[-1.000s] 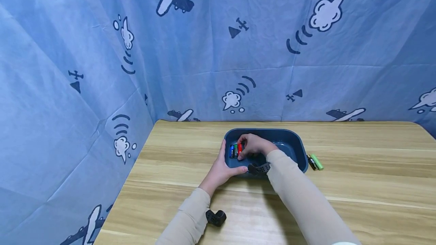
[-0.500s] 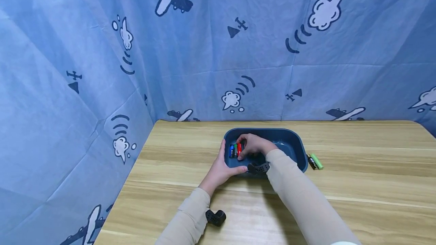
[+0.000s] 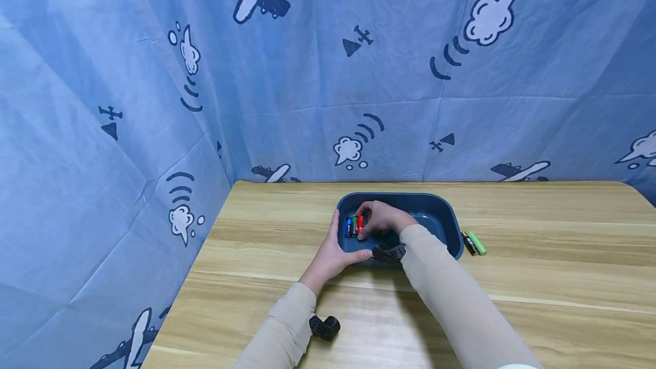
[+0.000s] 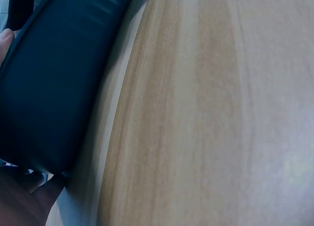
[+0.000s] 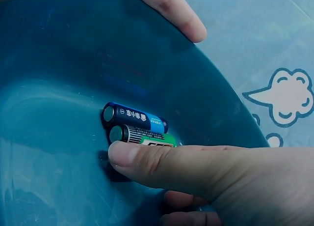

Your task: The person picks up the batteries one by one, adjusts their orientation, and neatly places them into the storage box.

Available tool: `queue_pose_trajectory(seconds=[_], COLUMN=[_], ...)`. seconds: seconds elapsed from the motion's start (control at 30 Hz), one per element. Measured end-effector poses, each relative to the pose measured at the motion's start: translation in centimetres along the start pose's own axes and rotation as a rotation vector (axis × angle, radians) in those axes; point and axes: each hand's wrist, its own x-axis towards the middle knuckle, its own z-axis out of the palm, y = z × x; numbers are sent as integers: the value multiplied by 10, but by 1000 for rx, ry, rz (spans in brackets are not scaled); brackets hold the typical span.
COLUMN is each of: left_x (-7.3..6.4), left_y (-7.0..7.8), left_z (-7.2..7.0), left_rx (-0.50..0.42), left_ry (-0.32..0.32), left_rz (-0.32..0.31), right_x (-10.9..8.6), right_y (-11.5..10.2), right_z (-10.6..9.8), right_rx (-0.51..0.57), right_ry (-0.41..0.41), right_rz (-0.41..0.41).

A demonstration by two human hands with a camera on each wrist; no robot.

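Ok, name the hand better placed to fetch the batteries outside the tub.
Probably the right hand, once it releases the red battery: the two loose batteries lie right of the tub; the left hand rests against its left end.

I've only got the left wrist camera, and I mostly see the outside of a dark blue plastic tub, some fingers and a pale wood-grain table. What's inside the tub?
Observer: I can make out a row of small cylinders: a blue-and-black battery, a green-and-black battery and a red battery.
Child: Ooh! What's the other hand doing?
Observer: The right hand is inside the tub, pinching the red battery.
Child: Are any batteries outside?
Observer: Yes, a black cylindrical battery and a light green cylindrical battery lie on the table beside the tub's right end.
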Motion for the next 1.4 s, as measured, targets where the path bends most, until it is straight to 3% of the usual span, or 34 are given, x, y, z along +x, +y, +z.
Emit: queue_pose_trajectory(seconds=[0.27,0.47,0.63,0.77,0.9,1.0,1.13,1.27,1.4], left_x=[0,0,2,3,3,3,3,4,4], left_y=[0,0,0,1,2,3,2,0,1], left_z=[0,1,3,4,1,-1,-3,-2,0], left_rx=[7,12,16,18,32,48,57,54,43], left_ry=[2,-1,11,23,31,32,34,37,30], left_rz=[1,-7,-21,-33,-37,-36,-40,-37,-34], right_x=[-1,-8,-28,-55,-88,-109,-124,-133,-138], right_y=[0,-2,-6,1,33,70,118,152,164], right_z=[0,-8,-37,-68,-91,-101,-104,-99,-95], right_rx=[1,15,39,102,138,148,78,5,-16], right_ry=[3,-43,-50,90,291,347,296,184,75], right_rz=[-5,-15,-78,-195,-235,-183,-127,-180,-261])
